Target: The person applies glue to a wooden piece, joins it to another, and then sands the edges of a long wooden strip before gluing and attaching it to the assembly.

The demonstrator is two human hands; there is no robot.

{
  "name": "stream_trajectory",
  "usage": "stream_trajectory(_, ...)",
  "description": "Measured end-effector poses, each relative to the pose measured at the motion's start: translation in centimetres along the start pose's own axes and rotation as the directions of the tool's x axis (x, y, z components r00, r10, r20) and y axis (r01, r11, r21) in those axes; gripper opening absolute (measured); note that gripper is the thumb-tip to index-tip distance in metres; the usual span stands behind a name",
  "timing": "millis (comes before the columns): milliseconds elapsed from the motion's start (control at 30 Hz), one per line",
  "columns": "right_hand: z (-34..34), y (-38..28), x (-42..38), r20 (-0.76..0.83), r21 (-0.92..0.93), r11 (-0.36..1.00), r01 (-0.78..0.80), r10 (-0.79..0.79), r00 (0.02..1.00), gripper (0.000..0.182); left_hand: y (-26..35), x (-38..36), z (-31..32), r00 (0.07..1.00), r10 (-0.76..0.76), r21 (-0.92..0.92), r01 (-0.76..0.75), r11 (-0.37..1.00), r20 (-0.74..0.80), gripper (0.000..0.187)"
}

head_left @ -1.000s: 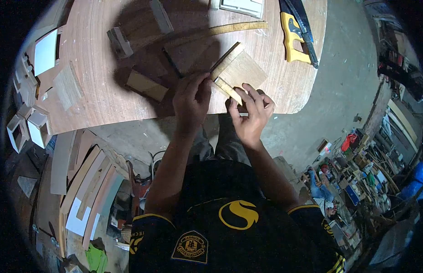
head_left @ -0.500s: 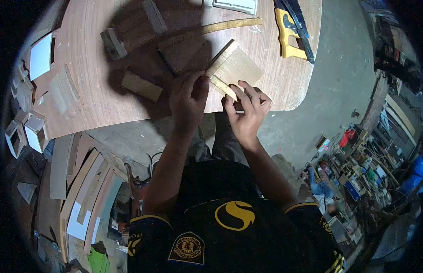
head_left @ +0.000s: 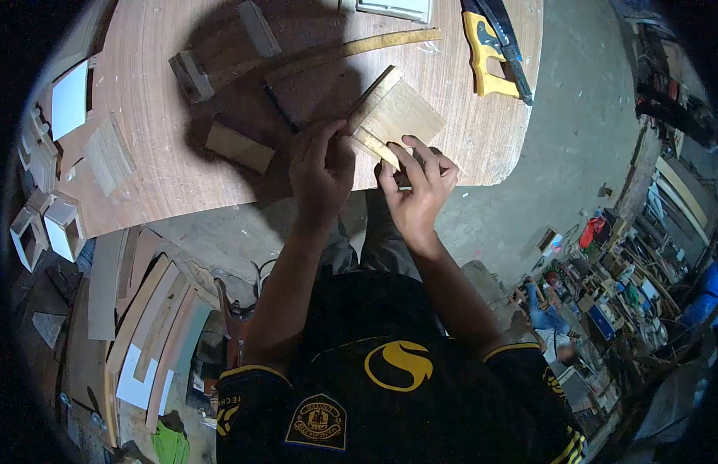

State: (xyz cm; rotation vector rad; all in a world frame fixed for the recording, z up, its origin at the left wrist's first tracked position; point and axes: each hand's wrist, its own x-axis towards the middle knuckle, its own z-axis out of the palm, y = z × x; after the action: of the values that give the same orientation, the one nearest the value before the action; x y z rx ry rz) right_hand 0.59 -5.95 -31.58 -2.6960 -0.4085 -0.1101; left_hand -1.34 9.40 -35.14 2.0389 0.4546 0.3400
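A square wooden piece [head_left: 405, 112] with raised strips along two edges lies near the front edge of the table [head_left: 162, 182]. My right hand [head_left: 419, 182] is closed on the narrow wooden strip [head_left: 378, 147] at its near-left side, thumb below and fingers above. My left hand [head_left: 322, 166] is at the piece's left corner, in shadow, fingers bent together; whether they pinch anything is too dark to tell. Left of that hand lies a small wooden block [head_left: 240, 146]. A thin dark stick [head_left: 280, 107] lies above the left hand.
A yellow-handled saw [head_left: 486, 54] lies at the table's right side. A long curved strip [head_left: 374, 43] crosses the upper middle. Wood blocks [head_left: 191, 76] and a flat board [head_left: 109, 155] are on the left. A person [head_left: 546, 313] is low at the right, among clutter.
Both hands keep nearly the same place at the wooden piece. The view has shifted slightly.
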Motion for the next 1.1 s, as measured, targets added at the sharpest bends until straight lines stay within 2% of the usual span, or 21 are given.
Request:
stream_trajectory(100,-0.1,-0.1,0.1,0.006,0.004,1.000,-0.004,0.004,1.000,0.029,-0.1,0.1,-0.5,0.999,0.049,0.025,-0.050,0.998,0.014,0.020)
stream_trajectory(200,-0.1,-0.2,0.0,-0.002,0.015,1.000,-0.008,0.008,1.000,0.029,0.1,0.0,-0.5,0.999,-0.016,0.058,0.014,0.998,0.036,0.021)
stream_trajectory(300,0.3,0.1,-0.2,-0.013,0.027,1.000,-0.011,0.011,1.000,0.026,0.3,0.2,-0.6,1.000,0.023,0.028,-0.024,0.999,0.017,0.021)
stream_trajectory(500,0.2,0.2,-0.1,0.005,0.022,1.000,-0.004,0.004,1.000,0.027,0.0,-0.1,-0.4,1.000,0.007,0.007,-0.007,1.000,0.005,0.021)
stream_trajectory(733,-0.1,-0.1,0.1,0.003,0.015,1.000,-0.013,0.013,1.000,0.027,-0.3,0.1,-0.4,0.998,0.057,0.048,-0.058,0.997,0.017,0.020)
stream_trajectory(833,-0.3,-0.2,0.1,0.002,0.018,1.000,0.003,-0.003,1.000,0.034,-0.3,-0.1,-0.4,0.999,0.034,0.047,-0.034,0.998,0.017,0.021)
stream_trajectory(900,-0.7,0.0,0.4,-0.017,0.137,0.990,-0.016,0.018,1.000,0.043,-0.6,-0.2,-0.2,1.000,0.013,0.054,-0.013,0.998,-0.001,0.021)
stream_trajectory(933,-0.9,0.5,0.1,-0.017,0.133,0.991,-0.017,0.019,1.000,0.043,-0.6,-0.1,-0.2,1.000,0.013,0.050,-0.013,0.999,0.001,0.021)
stream_trajectory(1000,-1.9,2.0,-0.6,-0.116,0.201,0.977,-0.077,0.102,0.988,0.050,-0.5,-0.1,-0.5,0.999,0.034,0.057,-0.035,0.998,0.030,0.021)
stream_trajectory(1067,-2.8,3.1,-0.9,-0.076,0.202,0.975,-0.098,0.115,0.990,0.046,-0.4,-0.2,-0.6,0.999,0.007,0.053,-0.008,0.999,0.033,0.021)
stream_trajectory(1100,-3.2,3.6,-0.7,0.018,0.214,0.976,-0.041,0.038,0.999,0.043,-0.3,-0.1,-0.5,0.999,-0.013,0.047,0.012,0.999,0.034,0.021)
